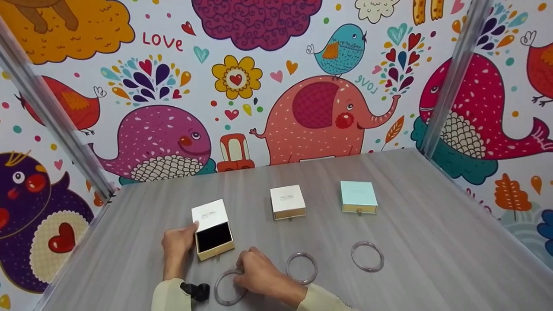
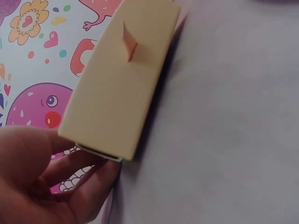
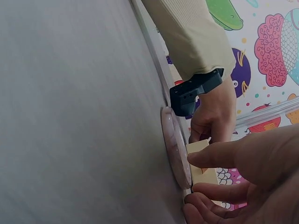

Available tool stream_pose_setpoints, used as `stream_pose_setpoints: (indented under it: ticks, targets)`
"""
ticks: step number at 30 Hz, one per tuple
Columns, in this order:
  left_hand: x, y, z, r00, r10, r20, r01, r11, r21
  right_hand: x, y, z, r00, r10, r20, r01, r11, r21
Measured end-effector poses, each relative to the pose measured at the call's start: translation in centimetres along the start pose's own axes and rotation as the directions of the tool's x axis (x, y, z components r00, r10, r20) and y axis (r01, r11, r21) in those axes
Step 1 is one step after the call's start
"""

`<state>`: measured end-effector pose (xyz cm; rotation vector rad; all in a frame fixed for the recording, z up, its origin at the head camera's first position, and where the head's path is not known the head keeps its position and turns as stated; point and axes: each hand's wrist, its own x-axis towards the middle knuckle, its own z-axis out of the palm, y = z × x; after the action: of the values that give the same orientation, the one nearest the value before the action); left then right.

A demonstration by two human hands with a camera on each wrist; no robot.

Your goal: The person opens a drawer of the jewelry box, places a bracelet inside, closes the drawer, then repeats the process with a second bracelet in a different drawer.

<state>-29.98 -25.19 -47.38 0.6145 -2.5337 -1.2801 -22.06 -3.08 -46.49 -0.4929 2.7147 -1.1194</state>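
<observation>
My left hand (image 1: 178, 242) grips the left side of a white drawer box (image 1: 210, 216), thumb at its edge. The box's gold drawer (image 1: 216, 249) is pulled out toward me and shows a black interior. In the left wrist view, the drawer front (image 2: 112, 88) carries a small ribbon tab (image 2: 130, 44). My right hand (image 1: 263, 270) is over the right edge of a pale purple bangle (image 1: 219, 298), which lies flat before the box. In the right wrist view, thumb and fingers stand apart by the bangle's (image 3: 175, 144) near end; contact is unclear.
Farther back stand a closed white drawer box (image 1: 288, 201) and a closed mint drawer box (image 1: 358, 195). Two more bangles, a middle one (image 1: 288, 268) and a right one (image 1: 367, 268), lie on the grey table (image 1: 414, 224). Printed wall panels (image 1: 242, 129) border the table.
</observation>
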Motion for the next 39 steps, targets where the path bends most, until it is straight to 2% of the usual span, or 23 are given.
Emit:
stream_pose_setpoints:
  ticks: [10, 17, 24, 28, 32, 39]
  targets:
    - [0.03, -0.01, 0.27, 1.0, 0.0, 0.002, 0.0, 1.0, 0.001, 0.06, 0.48, -0.11, 0.999, -0.052, -0.009, 0.052, 0.999, -0.012]
    - [-0.01, -0.09, 0.4, 1.0, 0.013, -0.007, -0.013, 1.0, -0.011, 0.08, 0.59, 0.09, 0.993, -0.092, -0.078, 0.084, 0.991, -0.109]
    - [-0.12, -0.09, 0.35, 1.0, 0.024, -0.017, -0.024, 1.0, -0.006, -0.11, 0.39, 0.44, 0.99, -0.049, -0.136, 0.027, 0.986, -0.163]
    - [-0.12, -0.12, 0.31, 1.0, 0.013, -0.018, -0.013, 1.0, -0.001, -0.11, 0.32, 0.54, 0.983, -0.055, -0.175, 0.017, 0.977, -0.213]
    - [-0.09, -0.13, 0.33, 1.0, 0.01, -0.012, -0.01, 1.0, 0.003, -0.06, 0.34, 0.58, 0.983, -0.057, -0.177, 0.02, 0.978, -0.205]
    - [0.01, -0.27, 0.25, 0.999, 0.047, -0.027, -0.047, 0.999, -0.013, 0.1, 0.46, 0.49, 0.986, -0.077, -0.146, 0.054, 0.986, -0.156]
